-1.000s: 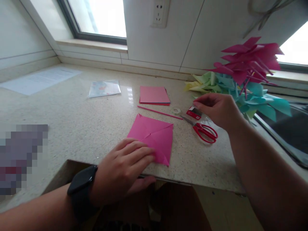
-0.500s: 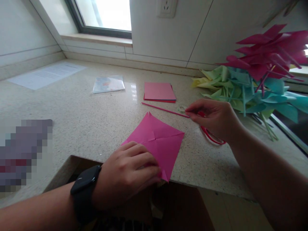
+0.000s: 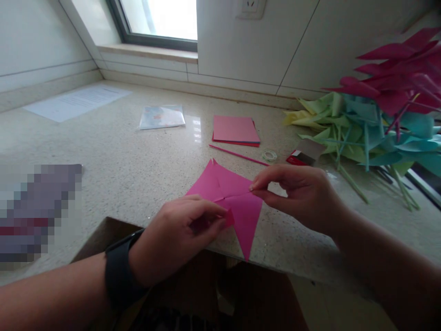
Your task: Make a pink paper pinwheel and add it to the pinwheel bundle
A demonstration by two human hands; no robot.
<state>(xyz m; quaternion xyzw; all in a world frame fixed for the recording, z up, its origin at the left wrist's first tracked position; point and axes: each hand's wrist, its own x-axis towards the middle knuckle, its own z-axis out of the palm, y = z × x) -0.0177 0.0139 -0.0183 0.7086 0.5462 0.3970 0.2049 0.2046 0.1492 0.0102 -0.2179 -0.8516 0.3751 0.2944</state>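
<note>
A pink square of paper [image 3: 244, 220], with slits running in from its corners, lies at the counter's front edge. My left hand [image 3: 182, 234] pinches one of its lower flaps and lifts it towards the middle. Over the paper's right corner, my right hand [image 3: 296, 193] has thumb and forefinger pressed together; what they hold, if anything, is too small to make out. A thin pink stick [image 3: 237, 155] lies just behind the paper. Near its right end sits a small pale ring-shaped coil [image 3: 269, 156].
Behind the stick is a stack of coloured paper squares [image 3: 236, 129]. A red and grey packet [image 3: 303, 154] lies before several folded-paper pinwheels [image 3: 382, 92] at right. Further left are a clear sleeve [image 3: 161, 117], a printed sheet [image 3: 79, 102] and a blurred-out object [image 3: 51, 207].
My right hand has moved left and nearer, from beside the coil to over the paper's right corner. My left hand has lifted a flap of the paper. The view has shifted slightly.
</note>
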